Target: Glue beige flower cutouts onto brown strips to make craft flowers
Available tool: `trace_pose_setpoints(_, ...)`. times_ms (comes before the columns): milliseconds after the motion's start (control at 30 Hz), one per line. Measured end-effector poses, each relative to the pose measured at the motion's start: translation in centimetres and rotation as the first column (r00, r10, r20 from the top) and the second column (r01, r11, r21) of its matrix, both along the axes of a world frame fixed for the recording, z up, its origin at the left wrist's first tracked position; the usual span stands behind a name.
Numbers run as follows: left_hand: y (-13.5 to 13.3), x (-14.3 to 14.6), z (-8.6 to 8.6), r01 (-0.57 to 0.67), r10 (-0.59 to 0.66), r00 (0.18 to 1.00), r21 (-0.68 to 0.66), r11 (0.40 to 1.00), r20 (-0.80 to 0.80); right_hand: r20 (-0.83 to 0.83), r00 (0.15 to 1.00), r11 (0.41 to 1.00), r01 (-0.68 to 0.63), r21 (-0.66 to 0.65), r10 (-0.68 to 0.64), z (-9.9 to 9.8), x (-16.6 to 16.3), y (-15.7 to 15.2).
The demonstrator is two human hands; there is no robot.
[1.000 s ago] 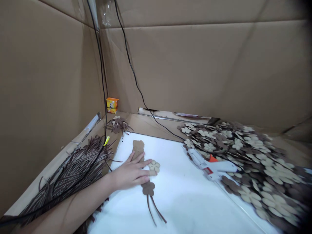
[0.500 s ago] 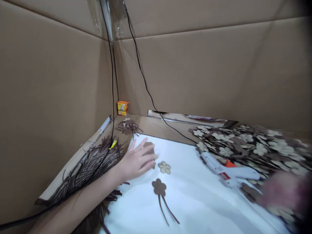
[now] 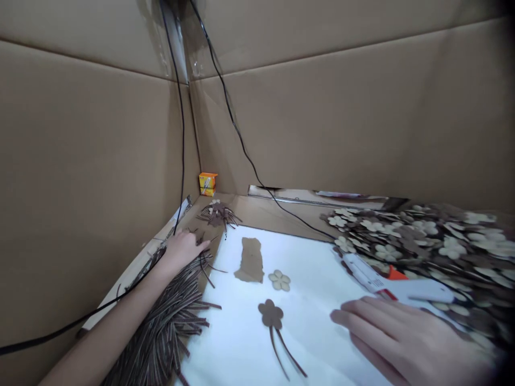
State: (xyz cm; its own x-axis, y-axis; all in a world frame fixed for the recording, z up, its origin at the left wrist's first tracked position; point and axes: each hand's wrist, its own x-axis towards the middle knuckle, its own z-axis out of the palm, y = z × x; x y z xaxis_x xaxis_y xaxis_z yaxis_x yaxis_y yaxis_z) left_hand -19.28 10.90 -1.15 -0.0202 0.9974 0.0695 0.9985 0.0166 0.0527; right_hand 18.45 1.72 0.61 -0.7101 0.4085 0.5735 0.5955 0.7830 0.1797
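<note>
Since the earlier frame, left hand (image 3: 183, 249) has been withdrawn from the tan card scrap (image 3: 250, 260) to the brown strips (image 3: 169, 321) at the left edge of the white sheet (image 3: 314, 257); right hand (image 3: 402, 338) has been brought into view at lower right

Left hand: knuckles up, fingers bent down onto the top end of the strip pile; whether a strip is pinched cannot be told

Right hand: spread flat, fingers extended toward the left, laid on the sheet just beside the glue gun (image 3: 398, 287); nothing gripped; contact with the gun cannot be confirmed

Materials: strips thin, dark, leather-like, heaped lengthwise. Brown flower (image 3: 271, 314) five-lobed, two trailing tails, flat on the sheet. Beige flower (image 3: 279, 280) near the scrap, apart from it. Scrap matte, ragged-edged. Glue gun white with an orange trigger

Right of the sheet, a flower heap (image 3: 422, 236) of beige and brown cut-outs is blurred toward the frame edge. Right wrist and left elbow are cut off. Print on the orange box (image 3: 208, 184) in the corner is unreadable
</note>
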Motion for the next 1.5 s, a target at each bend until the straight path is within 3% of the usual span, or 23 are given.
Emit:
trace_pose_setpoints(133,0.9,0.3,-0.4,0.014,-0.015,0.996,0.014,1.0,0.091,0.062,0.996,0.995,-0.061,-0.073,0.065,0.8,-3.0,-0.1)
trace_pose_setpoints(333,1.6,-1.9,0.6,0.011,-0.042,0.937,0.092,0.996,0.346,0.079,0.995,0.954,-0.027,-0.298,0.053,-0.3,-2.1,-0.2)
trace_pose_setpoints(467,1.8,-2.9,2.5,-0.095,-0.025,0.833,0.187,0.978,0.552,0.007,0.998,0.941,-0.056,-0.333,0.061,-0.4,-1.7,0.3)
trace_pose_setpoints(567,1.5,-1.7,4.3,-0.091,-0.067,0.695,0.181,0.979,0.715,-0.122,0.992,0.909,-0.077,-0.409,0.029,0.7,-2.3,0.7)
trace_pose_setpoints(667,0.6,1.5,5.6,0.003,-0.117,0.548,0.138,0.99,0.828,-0.273,0.955,0.805,-0.072,-0.589,-0.115,2.0,-3.9,1.5)
trace_pose_setpoints(733,-0.4,4.3,6.1,0.095,-0.142,0.454,0.111,0.989,0.88,-0.367,0.903,0.663,-0.133,-0.736,-0.226,2.4,-5.5,2.4)
trace_pose_setpoints(800,-1.5,7.0,6.2,0.26,-0.075,0.207,0.019,0.965,0.975,-0.462,0.84,0.502,-0.281,-0.818,-0.283,2.2,-7.2,3.7)
trace_pose_setpoints(833,-2.0,8.1,6.2,0.322,-0.039,0.134,-0.006,0.947,0.99,-0.507,0.806,0.44,-0.352,-0.826,-0.305,1.8,-8.0,4.4)
trace_pose_setpoints(900,-2.7,9.9,5.9,0.397,0.018,0.033,-0.03,0.917,0.999,-0.581,0.75,0.366,-0.469,-0.804,-0.316,0.9,-9.2,5.6)
trace_pose_setpoints(1000,-3.0,11.1,4.9,0.405,0.083,-0.044,-0.058,0.913,0.996,-0.595,0.728,0.342,-0.493,-0.8,-0.34,-0.2,-9.7,6.4)
trace_pose_setpoints(1067,-2.8,11.2,4.2,0.37,0.118,-0.033,-0.097,0.924,0.992,-0.611,0.699,0.357,-0.5,-0.789,-0.373,-0.2,-9.1,6.4)
trace_pose_setpoints(1167,-2.3,10.9,3.4,0.188,0.05,0.092,-0.067,0.98,0.995,-0.634,0.653,0.386,-0.504,-0.772,-0.415,0.2,-7.7,6.1)
trace_pose_setpoints(1233,-2.2,10.9,3.4,-0.057,-0.163,0.243,0.182,0.982,0.956,-0.638,0.634,0.409,-0.493,-0.768,-0.436,0.4,-7.1,6.2)
trace_pose_setpoints(1267,-2.3,11.0,3.5,-0.127,-0.293,0.351,0.356,0.926,0.889,-0.641,0.627,0.421,-0.486,-0.766,-0.443,0.4,-6.9,6.2)
trace_pose_setpoints(1300,-2.5,11.1,3.8,-0.111,-0.409,0.46,0.508,0.854,0.788,-0.645,0.621,0.435,-0.48,-0.762,-0.445,0.4,-6.8,6.3)
trace_pose_setpoints(1367,-3.0,11.7,4.3,0.157,-0.593,0.583,0.639,0.753,0.556,-0.654,0.616,0.46,-0.471,-0.753,-0.44,0.3,-6.8,6.5)
trace_pose_setpoints(1433,-3.5,12.6,4.6,0.468,-0.693,0.553,0.516,0.718,0.463,-0.658,0.621,0.474,-0.466,-0.747,-0.426,0.3,-6.8,6.6)
trace_pose_setpoints(1500,-3.6,13.4,4.3,0.572,-0.676,0.509,0.377,0.728,0.532,-0.66,0.625,0.482,-0.463,-0.743,-0.417,0.4,-6.7,6.5)
